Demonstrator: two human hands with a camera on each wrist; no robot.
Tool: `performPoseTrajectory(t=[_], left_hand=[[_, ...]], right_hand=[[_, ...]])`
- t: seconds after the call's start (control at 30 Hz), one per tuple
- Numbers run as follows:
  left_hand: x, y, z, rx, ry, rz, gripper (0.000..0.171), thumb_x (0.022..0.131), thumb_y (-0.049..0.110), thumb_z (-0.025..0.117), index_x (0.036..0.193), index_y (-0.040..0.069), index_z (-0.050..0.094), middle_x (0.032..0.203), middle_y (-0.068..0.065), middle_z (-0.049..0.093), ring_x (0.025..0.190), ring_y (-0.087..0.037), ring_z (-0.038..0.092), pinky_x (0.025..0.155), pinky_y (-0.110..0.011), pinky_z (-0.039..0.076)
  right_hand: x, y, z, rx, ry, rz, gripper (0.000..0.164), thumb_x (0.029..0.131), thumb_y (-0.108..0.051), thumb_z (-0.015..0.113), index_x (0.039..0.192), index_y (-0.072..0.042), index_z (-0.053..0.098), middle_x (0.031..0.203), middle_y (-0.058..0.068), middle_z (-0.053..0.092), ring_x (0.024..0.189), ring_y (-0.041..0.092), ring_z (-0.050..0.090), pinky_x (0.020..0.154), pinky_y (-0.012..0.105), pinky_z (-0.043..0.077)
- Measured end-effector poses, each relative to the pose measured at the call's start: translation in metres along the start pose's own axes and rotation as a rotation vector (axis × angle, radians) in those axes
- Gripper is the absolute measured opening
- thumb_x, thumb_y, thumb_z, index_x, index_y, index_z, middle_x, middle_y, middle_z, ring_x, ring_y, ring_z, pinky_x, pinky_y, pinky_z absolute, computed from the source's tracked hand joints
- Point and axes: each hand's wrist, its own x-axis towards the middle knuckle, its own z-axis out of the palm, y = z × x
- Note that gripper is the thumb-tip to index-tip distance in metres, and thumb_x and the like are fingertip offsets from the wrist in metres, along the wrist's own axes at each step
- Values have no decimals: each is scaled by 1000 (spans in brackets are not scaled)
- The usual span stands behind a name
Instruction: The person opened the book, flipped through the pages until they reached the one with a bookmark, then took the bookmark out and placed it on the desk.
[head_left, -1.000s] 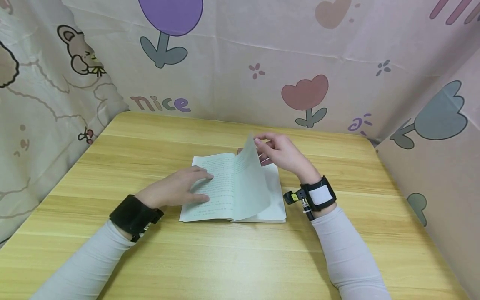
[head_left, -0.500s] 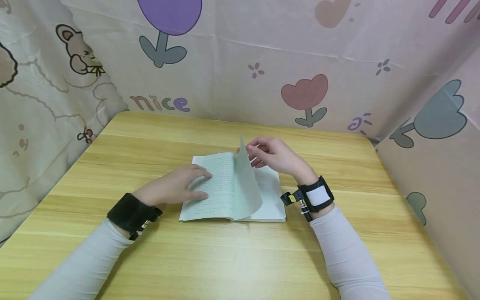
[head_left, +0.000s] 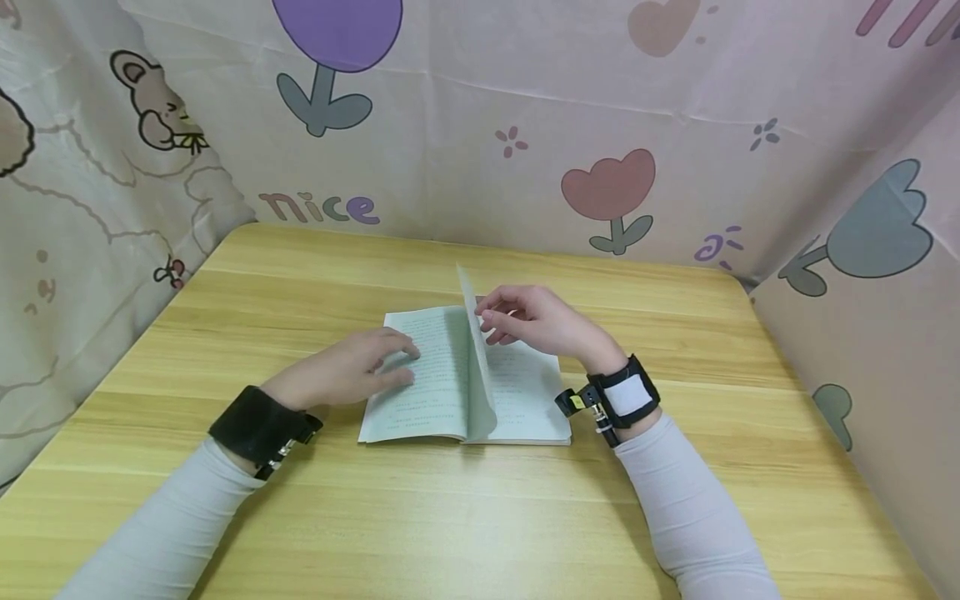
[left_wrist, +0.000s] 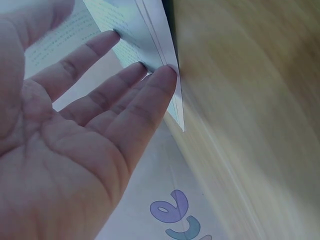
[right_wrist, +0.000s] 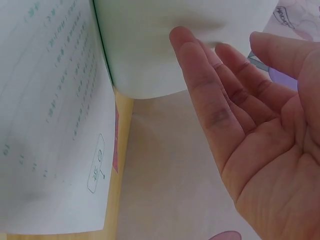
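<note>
An open book [head_left: 528, 400] lies at mid-table in the head view, with printed text on both sides. One leaf [head_left: 478, 375] stands nearly upright at the spine, its lower corner curling to the right. My left hand [head_left: 345, 367] rests on the left page, fingers spread and loosely bent. In the left wrist view its fingertips [left_wrist: 165, 75] meet the page near the book's edge. My right hand [head_left: 546, 321] is beside the raised leaf's right face. In the right wrist view, extended fingers [right_wrist: 205, 85] lie against that leaf [right_wrist: 145, 50], and the thumb is apart from it.
The book lies on a wood-grain table [head_left: 480, 525]. Behind it hangs a pale curtain [head_left: 465, 183] with printed flowers and lettering, and more printed cloth stands at both sides. Each wrist wears a black strap [head_left: 630, 392] with a small camera.
The raised leaf has swung left from leaning rightward to nearly upright, uncovering more of the right page. My right hand has followed it left and slightly down. The left hand has barely shifted.
</note>
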Motion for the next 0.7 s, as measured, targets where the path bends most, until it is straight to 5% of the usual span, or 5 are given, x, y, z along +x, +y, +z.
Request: performPoseTrajectory(t=[0.17, 0.4, 0.7], left_hand=[[1, -2, 0, -35, 22, 9, 22, 101, 10, 50, 115, 4, 65, 118, -9, 61, 109, -23, 55, 93, -43, 44], [0, -2, -2, -121, 26, -38, 33, 105, 26, 42, 118, 4, 64, 110, -5, 62, 98, -17, 56, 87, -38, 48], [-2, -1, -6, -210, 11, -105, 56, 108, 39, 21, 120, 4, 64, 125, -9, 58, 115, -23, 52, 96, -43, 42]], right_hand=[[2, 0, 4, -57, -25, -8, 18, 97, -17, 59, 111, -7, 64, 101, 10, 66, 84, 29, 67, 73, 34, 56], [3, 3, 9, -111, -64, -28, 18, 98, -21, 58, 110, -10, 65, 97, 8, 66, 83, 26, 65, 73, 30, 54], [5, 5, 16, -185, -78, -30, 23, 98, -26, 57, 114, -12, 66, 102, 0, 63, 85, 18, 66, 73, 26, 53]])
